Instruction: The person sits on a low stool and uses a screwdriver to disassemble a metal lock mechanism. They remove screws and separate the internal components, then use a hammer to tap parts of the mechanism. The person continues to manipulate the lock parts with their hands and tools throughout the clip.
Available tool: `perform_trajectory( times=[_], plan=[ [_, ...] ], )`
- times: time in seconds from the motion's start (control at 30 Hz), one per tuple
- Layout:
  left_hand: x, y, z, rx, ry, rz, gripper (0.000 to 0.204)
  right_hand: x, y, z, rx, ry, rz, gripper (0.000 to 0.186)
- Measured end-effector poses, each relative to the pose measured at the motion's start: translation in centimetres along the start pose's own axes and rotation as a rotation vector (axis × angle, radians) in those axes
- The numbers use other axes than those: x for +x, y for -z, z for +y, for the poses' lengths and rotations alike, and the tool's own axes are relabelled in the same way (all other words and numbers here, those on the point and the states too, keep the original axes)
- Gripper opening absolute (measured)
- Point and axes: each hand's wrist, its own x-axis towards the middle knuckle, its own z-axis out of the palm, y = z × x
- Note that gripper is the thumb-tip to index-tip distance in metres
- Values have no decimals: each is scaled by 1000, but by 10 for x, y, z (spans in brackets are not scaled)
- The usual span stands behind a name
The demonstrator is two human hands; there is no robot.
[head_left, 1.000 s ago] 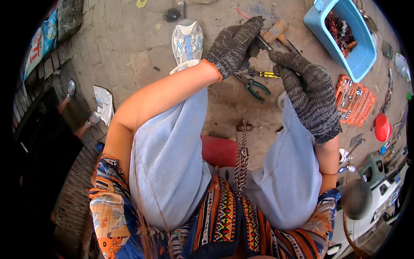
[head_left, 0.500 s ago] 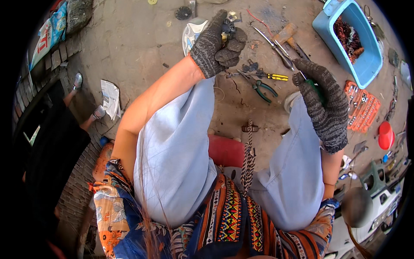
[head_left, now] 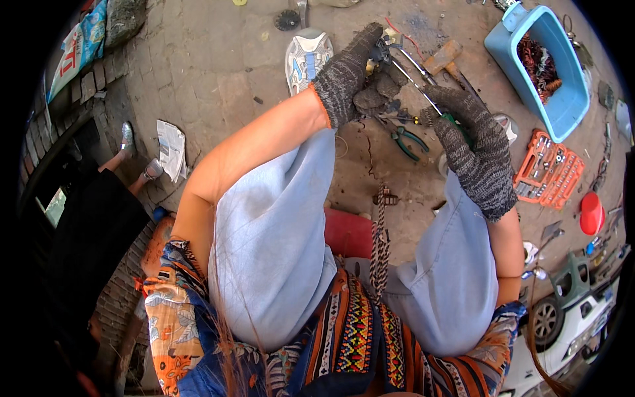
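My left hand (head_left: 350,83), in a dark speckled glove, grips a small metal part (head_left: 382,54) above the ground near my left shoe (head_left: 297,63). My right hand (head_left: 473,149), gloved alike, is closed on a green-handled screwdriver (head_left: 450,122); its long shaft (head_left: 413,86) reaches the part, though exact contact is unclear. Below the hands lie green-handled pliers (head_left: 407,144) and a yellow-handled tool (head_left: 403,119), partly hidden. A hammer (head_left: 444,56) rests beyond the shaft.
A blue tub (head_left: 503,59) of copper-coloured scrap, an orange socket set (head_left: 549,172) and a red bowl (head_left: 592,213) stand right. Newspaper (head_left: 170,149) lies left, near another person's legs (head_left: 142,169) by a dark vehicle. A white car (head_left: 582,331) is lower right.
My right hand has the green screwdriver and has raised it toward the part. My left hand swung left and has come back rightward, the part now meeting the shaft.
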Motion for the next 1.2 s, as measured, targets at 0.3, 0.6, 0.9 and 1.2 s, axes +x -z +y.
perform_trajectory(
  times=[0.3, 0.6, 0.9, 1.2],
  plan=[
    [5, 5, -4, 26, 39, -19, 56, 8, -6, 3, -87, 79, 8, 34],
    [6, 3, -6, 47, 88, 10, 58, 13, -8, -4, -128, 54, -24, 33],
    [6, 8, -10, 177, 30, 113, 63, 13, -14, -7, -506, 245, -22, 31],
    [1, 19, -4, 101, -11, -23, 63, 10, -25, -8, -753, 327, -41, 44]
  ],
)
